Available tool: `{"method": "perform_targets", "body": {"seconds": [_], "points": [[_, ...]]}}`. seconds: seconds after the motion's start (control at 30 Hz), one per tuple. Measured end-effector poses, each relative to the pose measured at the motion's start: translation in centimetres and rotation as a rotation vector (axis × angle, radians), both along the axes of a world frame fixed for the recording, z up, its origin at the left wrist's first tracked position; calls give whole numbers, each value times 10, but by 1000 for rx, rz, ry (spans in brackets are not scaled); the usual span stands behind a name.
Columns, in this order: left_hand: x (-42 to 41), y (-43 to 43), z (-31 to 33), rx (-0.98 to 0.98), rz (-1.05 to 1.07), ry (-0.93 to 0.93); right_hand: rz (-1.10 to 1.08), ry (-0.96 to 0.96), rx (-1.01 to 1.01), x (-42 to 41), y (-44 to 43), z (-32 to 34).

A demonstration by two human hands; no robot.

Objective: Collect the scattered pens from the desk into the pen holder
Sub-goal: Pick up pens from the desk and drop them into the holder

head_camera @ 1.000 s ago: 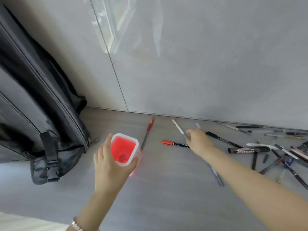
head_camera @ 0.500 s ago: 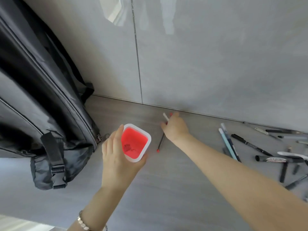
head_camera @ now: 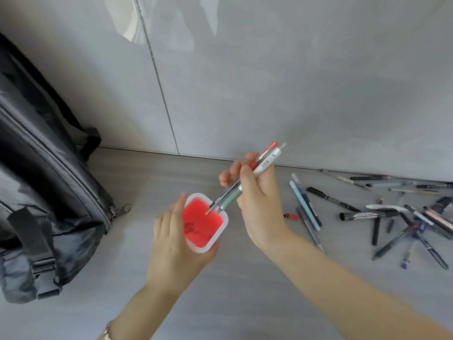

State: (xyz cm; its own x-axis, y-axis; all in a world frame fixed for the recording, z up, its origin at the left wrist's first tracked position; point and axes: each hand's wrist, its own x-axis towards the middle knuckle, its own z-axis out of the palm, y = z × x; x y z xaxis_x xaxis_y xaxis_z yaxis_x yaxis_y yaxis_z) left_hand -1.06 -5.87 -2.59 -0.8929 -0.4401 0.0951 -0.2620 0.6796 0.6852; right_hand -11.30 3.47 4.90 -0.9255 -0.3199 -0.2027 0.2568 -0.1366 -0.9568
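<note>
The pen holder (head_camera: 221, 229) is a white-rimmed cup, red inside, standing on the grey desk. My left hand (head_camera: 171, 241) wraps around its near left side. My right hand (head_camera: 257, 204) grips two pens together, a red pen (head_camera: 266, 153) and a white-and-green pen (head_camera: 269, 160). They slant down to the left, with their tips at the cup's far rim, just inside the opening. Several more pens (head_camera: 367, 214) lie scattered on the desk at the right, among them a pale blue pen (head_camera: 304, 204) and a black marker (head_camera: 331, 198).
A black backpack (head_camera: 44, 192) leans against the wall at the left, its zip pull close to the cup. The grey wall (head_camera: 269, 82) rises right behind the desk. A short red-capped marker (head_camera: 291, 216) lies just right of my right wrist.
My right hand picked up the red pen from the desk behind the cup, lifted it with the white pen, and brought both tips down to the cup's opening. The left hand stayed on the cup.
</note>
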Motion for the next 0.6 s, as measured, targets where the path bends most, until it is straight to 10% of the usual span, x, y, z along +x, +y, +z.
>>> {"method": "perform_targets", "body": {"seconds": [0.33, 0.47, 0.6], "points": [[-7, 60, 7, 14, -47, 31, 89, 53, 61, 26, 74, -10], [11, 69, 6, -12, 39, -36, 62, 357, 610, -20, 110, -48], [30, 78, 10, 23, 92, -82, 566, 457, 1066, -33, 103, -99]]}}
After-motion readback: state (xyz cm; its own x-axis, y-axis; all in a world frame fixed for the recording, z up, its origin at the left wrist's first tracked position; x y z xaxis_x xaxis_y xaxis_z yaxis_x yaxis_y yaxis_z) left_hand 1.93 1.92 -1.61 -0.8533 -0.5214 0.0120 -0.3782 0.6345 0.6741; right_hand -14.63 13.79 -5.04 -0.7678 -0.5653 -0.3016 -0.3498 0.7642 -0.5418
